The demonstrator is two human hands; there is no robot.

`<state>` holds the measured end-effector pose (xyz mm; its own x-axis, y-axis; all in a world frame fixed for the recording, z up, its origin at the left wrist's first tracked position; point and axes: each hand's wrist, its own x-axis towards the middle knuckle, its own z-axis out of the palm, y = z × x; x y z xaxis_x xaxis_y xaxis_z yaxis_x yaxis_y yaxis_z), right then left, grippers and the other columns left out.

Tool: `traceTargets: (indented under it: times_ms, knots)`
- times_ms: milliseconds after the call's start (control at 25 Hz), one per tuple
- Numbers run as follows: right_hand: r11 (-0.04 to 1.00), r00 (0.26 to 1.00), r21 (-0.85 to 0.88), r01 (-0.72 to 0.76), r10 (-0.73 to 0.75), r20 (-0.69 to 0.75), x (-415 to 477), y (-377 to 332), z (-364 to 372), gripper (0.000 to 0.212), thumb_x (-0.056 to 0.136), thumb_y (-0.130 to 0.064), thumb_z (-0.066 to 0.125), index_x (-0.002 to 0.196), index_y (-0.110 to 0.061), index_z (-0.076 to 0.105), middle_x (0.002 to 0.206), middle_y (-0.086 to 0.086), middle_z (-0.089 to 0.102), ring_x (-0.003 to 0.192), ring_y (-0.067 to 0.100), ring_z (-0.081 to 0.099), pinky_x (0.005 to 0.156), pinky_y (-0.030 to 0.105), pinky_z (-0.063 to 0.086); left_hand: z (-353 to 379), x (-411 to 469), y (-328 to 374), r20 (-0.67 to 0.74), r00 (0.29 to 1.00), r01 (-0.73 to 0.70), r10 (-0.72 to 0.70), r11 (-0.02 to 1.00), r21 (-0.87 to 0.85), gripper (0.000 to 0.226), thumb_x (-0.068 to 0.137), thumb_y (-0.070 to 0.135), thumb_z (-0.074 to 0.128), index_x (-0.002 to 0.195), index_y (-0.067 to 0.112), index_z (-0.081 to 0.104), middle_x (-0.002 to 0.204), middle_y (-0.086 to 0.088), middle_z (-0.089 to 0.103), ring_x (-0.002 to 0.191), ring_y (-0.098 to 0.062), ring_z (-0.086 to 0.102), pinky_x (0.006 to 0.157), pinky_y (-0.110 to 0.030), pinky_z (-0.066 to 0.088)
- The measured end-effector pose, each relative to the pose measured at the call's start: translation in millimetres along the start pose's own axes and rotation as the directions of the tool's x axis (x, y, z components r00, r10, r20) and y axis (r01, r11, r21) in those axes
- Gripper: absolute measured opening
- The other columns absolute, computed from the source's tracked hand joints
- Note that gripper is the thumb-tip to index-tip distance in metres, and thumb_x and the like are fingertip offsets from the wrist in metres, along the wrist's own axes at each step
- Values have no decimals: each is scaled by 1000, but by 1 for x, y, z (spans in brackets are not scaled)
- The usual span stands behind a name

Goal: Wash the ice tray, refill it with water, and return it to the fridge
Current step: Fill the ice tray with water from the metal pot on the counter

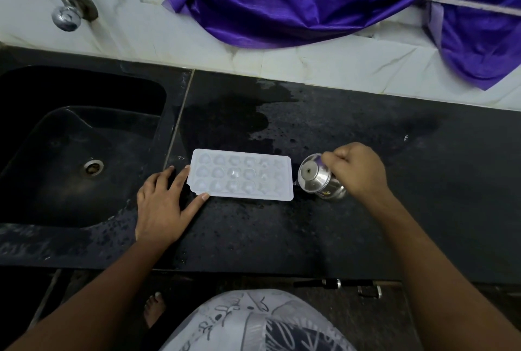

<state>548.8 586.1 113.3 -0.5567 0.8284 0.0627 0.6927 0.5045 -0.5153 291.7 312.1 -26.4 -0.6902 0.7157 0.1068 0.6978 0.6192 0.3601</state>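
The white plastic ice tray [240,174] lies flat on the wet black stone counter [282,232], right of the sink [70,139]. The left hand [162,204], fingers spread, steadies its left end. The right hand [358,171] grips a small steel cup [318,177], tilted at the tray's right end. This looks like the refill step; next comes a slow, level pour across the cells.

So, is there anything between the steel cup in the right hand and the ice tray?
Nothing visible. The steel cup, tipped in the right hand, is just beside the right end of the ice tray. The left hand rests at the tray's opposite end.
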Motion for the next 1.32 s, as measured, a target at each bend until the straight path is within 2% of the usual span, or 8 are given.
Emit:
traceTargets:
  times_ms: [280,440,560,720,840,1040,1200,1320]
  knots:
    - [979,999,-198,51,-54,-6,2,-15,4,48,91,-37,62,53,-8,53,48,6,49,47,22,47,51,29,29,1,0,-1,-2,1000,-7,7,1000,1,84,92,83,34,159,32,43,159,-12,45,146,-37,35,116,-60,33]
    - [973,995,209,-102,99,25,0,6,-5,44,85,-30,64,50,-10,45,50,6,41,49,19,38,56,34,33,1,-1,-1,-2,1000,-4,4,1000,-2,84,92,82,35,159,32,43,159,-13,46,146,-37,35,116,-60,33]
    - [783,970,582,-218,238,43,-4,15,-16,29,74,-27,62,57,-6,50,51,3,37,47,13,34,49,26,28,1,-1,-2,0,1000,-7,7,1000,2,84,93,82,34,159,32,42,159,-13,45,146,-37,35,116,-61,32]
    - [529,925,806,-267,374,61,-11,12,-22,23,76,-25,59,57,-16,50,49,-4,42,44,8,36,42,20,26,1,0,-2,5,1000,-4,4,1000,4,85,92,83,34,159,32,42,159,-12,45,146,-38,34,117,-61,32]
    - [454,919,854,-255,388,68,-11,1,-23,42,89,-18,54,48,-23,50,46,-7,40,40,7,33,41,21,24,1,0,-1,1,1000,-6,6,1000,-1,85,92,83,34,159,31,43,159,-13,46,146,-38,35,116,-61,32]
    - [696,976,698,-168,214,22,-6,-13,-13,31,77,-21,62,57,-1,49,48,-2,35,46,12,31,46,24,25,1,0,-1,-4,1000,-11,11,1000,-9,84,92,82,35,159,31,43,158,-14,46,146,-39,35,116,-62,32]
    - [956,998,284,-69,63,29,-4,-29,2,48,87,-24,64,46,-17,40,44,-5,36,46,15,33,53,31,30,2,0,-2,1,1000,-6,6,1000,-13,84,92,83,35,159,32,42,159,-13,45,147,-39,34,117,-61,31]
    - [1000,999,-13,-23,24,24,-3,-42,13,48,88,-33,62,48,-12,45,45,0,40,45,17,37,51,29,30,2,0,-2,-1,1000,-5,5,1000,-16,83,92,82,35,159,33,42,160,-13,45,147,-38,34,118,-60,31]
